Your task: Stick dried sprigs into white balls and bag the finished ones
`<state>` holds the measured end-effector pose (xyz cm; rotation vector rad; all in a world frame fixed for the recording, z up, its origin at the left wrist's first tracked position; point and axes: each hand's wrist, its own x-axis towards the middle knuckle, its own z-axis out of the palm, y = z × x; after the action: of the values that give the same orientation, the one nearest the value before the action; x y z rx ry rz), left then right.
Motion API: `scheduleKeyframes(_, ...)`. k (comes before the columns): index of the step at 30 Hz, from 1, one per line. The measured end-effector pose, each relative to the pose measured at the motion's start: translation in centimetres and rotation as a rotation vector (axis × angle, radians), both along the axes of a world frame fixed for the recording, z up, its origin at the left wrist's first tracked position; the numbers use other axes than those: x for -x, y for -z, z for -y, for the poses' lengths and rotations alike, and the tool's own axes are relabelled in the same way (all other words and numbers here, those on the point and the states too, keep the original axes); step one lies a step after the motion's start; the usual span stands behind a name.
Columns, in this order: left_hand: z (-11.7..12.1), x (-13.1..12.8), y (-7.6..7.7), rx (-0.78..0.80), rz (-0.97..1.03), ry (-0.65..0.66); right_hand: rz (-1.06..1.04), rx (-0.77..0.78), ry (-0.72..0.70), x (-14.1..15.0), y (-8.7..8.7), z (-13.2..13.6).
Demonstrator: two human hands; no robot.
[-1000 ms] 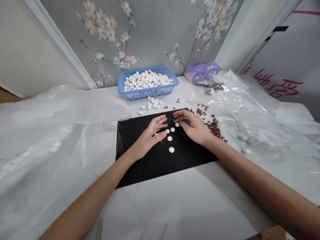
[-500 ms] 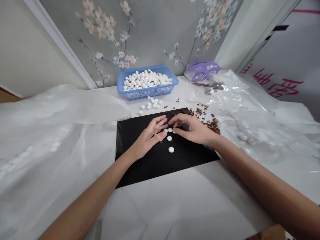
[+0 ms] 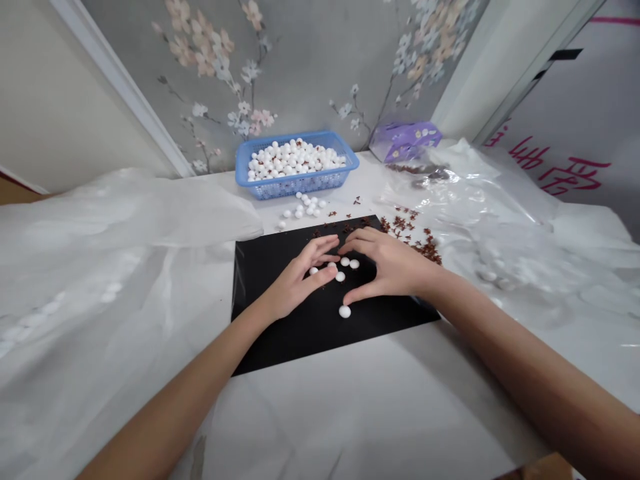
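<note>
Both hands lie open with the fingers spread, gripping nothing; the left hand (image 3: 297, 283) curves beside small round white beads (image 3: 340, 276), and the right hand (image 3: 395, 267) arches over them, its thumb just above a lone white bead (image 3: 345, 311); the beads sit on a flat black sheet (image 3: 285, 340), whose dark surface makes them easy to see; behind it, a rectangular blue plastic basket (image 3: 300, 185) holds a heap of white beads (image 3: 293, 160) flecked with brown; a scatter of reddish-brown dried bits (image 3: 427, 250) lies to the right, near the sheet's far corner.
</note>
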<state>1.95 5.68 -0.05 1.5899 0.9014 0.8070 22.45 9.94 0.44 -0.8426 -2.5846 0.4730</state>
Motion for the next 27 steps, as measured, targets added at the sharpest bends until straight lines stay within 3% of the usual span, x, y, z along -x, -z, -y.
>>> scheduleKeyframes(5, -0.2, 0.0, 0.2, 0.042, 0.066, -0.019, 0.116, 0.055, 0.06, 0.8, -0.7, 1.1)
scheduleKeyframes(8, -0.4, 0.1, 0.5, 0.066, 0.12, -0.101, 0.192, 0.074, 0.111, 1.2, -1.0, 1.9)
scheduleKeyframes(13, -0.7, 0.4, 1.0, 0.133, 0.173, -0.211, 0.189, 0.111, 0.049, 1.9, -0.7, 3.3)
scheduleKeyframes(20, -0.8, 0.1, 1.2, 0.147, 0.205, -0.291, 0.191, -0.027, 0.199, 4.0, 1.3, 4.4)
scheduleKeyframes(27, -1.0, -0.2, 1.5, 0.093, 0.275, -0.42, 0.257, -0.123, 0.288, 6.5, 1.3, 4.2)
